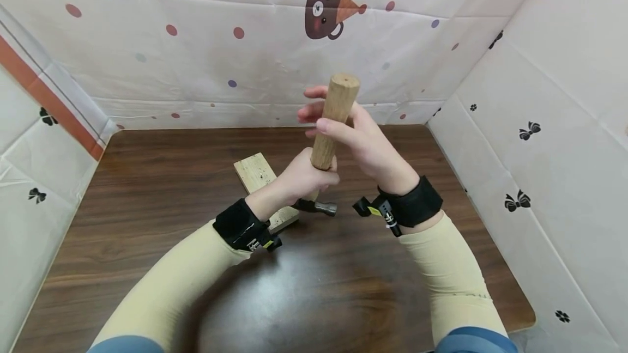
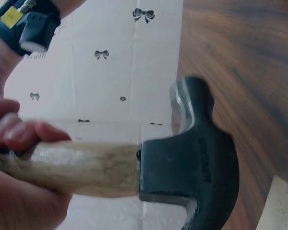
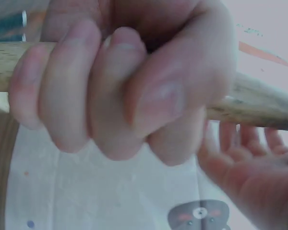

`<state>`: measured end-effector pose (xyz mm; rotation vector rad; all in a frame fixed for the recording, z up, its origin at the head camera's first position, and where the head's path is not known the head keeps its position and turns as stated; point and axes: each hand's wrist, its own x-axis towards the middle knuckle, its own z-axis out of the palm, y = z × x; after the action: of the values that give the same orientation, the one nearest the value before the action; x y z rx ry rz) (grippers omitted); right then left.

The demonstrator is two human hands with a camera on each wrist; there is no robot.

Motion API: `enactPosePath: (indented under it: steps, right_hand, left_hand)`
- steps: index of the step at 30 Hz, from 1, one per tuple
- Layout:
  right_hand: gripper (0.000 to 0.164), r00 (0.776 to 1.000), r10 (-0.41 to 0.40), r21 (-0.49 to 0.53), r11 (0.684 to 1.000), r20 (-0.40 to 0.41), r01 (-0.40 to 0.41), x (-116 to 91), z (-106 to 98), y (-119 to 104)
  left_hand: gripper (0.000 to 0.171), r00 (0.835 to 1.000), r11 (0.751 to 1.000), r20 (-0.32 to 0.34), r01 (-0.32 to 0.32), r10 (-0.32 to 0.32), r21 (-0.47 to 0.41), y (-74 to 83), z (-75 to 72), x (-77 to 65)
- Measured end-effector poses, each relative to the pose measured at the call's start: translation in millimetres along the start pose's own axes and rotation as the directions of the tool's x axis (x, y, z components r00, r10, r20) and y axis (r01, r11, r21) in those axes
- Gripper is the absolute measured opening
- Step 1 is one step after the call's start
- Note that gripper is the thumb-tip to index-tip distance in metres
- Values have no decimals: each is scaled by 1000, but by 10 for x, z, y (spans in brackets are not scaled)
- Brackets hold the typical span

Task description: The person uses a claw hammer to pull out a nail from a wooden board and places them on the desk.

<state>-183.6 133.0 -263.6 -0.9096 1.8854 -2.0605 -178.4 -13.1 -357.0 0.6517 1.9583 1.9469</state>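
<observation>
A claw hammer with a pale wooden handle and a dark metal head is held up over the table, handle end raised and head low. My left hand grips the handle partway along, with fingers wrapped round it, as the right wrist view also shows. My right hand is at the upper part of the handle, its thumb in front and its loosely spread fingers behind. Beneath the left forearm lies a light wooden board with small dark marks, partly hidden by that arm.
The brown wood-grain table carries the board. A pale patterned sheet rises behind the table's back edge, and another sheet stands along the right side. Each wrist wears a black band with a small camera.
</observation>
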Motion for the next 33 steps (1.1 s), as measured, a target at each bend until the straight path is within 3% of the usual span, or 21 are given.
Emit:
enactPosePath:
  steps: [3, 6, 14, 19, 23, 27, 30, 33]
  right_hand:
    - [50, 998, -33, 99, 995, 48, 28, -69, 44, 71]
    - [39, 996, -86, 160, 984, 39, 79, -141, 138, 137]
    - [5, 990, -135, 223, 964, -46, 142, -257, 350, 227]
    - [22, 987, -159, 290, 944, -23, 159, -306, 418, 261]
    - [24, 984, -176, 375, 912, -14, 169, -317, 467, 252]
    - [23, 989, -146, 396, 906, -31, 146, -312, 493, 225]
    - [23, 992, -117, 380, 917, -36, 122, -299, 495, 207]
    - [25, 995, -88, 342, 934, -52, 100, -279, 492, 190]
  left_hand:
    - [21, 991, 999, 126, -42, 44, -17, 6, -26, -36]
    - [24, 973, 997, 222, -55, 67, -58, -10, -37, -65]
    - [27, 920, 997, 390, 5, 24, -73, -60, -43, -154]
    - [30, 906, 995, 423, 60, -22, -77, -52, -29, -215]
    - [27, 913, 994, 408, 67, -28, -82, -44, -8, -242]
    - [23, 915, 996, 401, 65, -38, -55, -47, -14, -248]
    - [20, 903, 999, 427, 53, -47, -2, -46, -73, -261]
    - [41, 882, 999, 471, -16, -8, 48, -32, -221, -306]
